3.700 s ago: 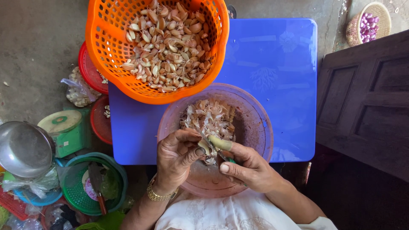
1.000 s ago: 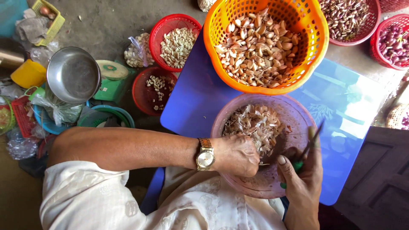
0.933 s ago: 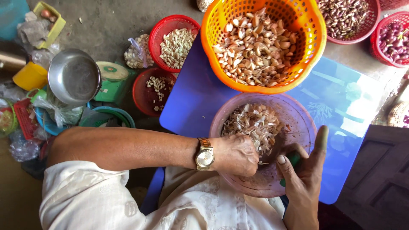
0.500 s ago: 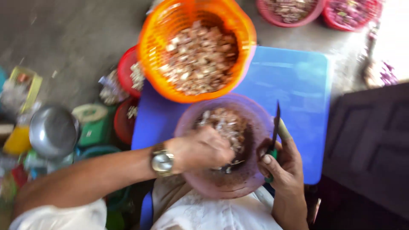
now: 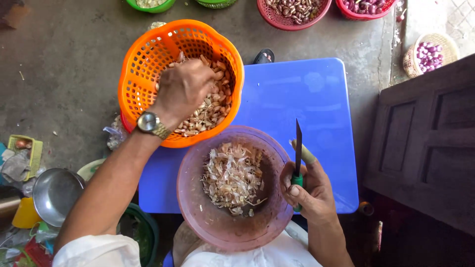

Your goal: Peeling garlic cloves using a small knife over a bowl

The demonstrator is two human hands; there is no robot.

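My left hand [image 5: 182, 90], with a gold watch on the wrist, reaches into the orange basket [image 5: 137, 79] and rests on the unpeeled garlic cloves [image 5: 213, 106]; whether it holds a clove I cannot tell. My right hand [image 5: 308, 189] grips a small knife [image 5: 298, 148] by its green handle, blade pointing up, at the right rim of the pink bowl [image 5: 195, 217]. The index finger wears a pale guard. A heap of garlic skins [image 5: 232, 175] lies in the pink bowl. Both containers stand on a blue plastic table [image 5: 311, 104].
Red baskets of cloves [image 5: 292, 10] and shallots [image 5: 363, 6] sit on the concrete floor at the top, a wicker basket of shallots [image 5: 428, 49] at the right. A dark wooden panel [image 5: 425, 138] stands on the right. A steel bowl [image 5: 54, 195] and clutter lie lower left.
My left hand has left the pink bowl and moved up into the orange basket. The right hand stays by the bowl's rim with the knife upright. The view has swung back over the table.
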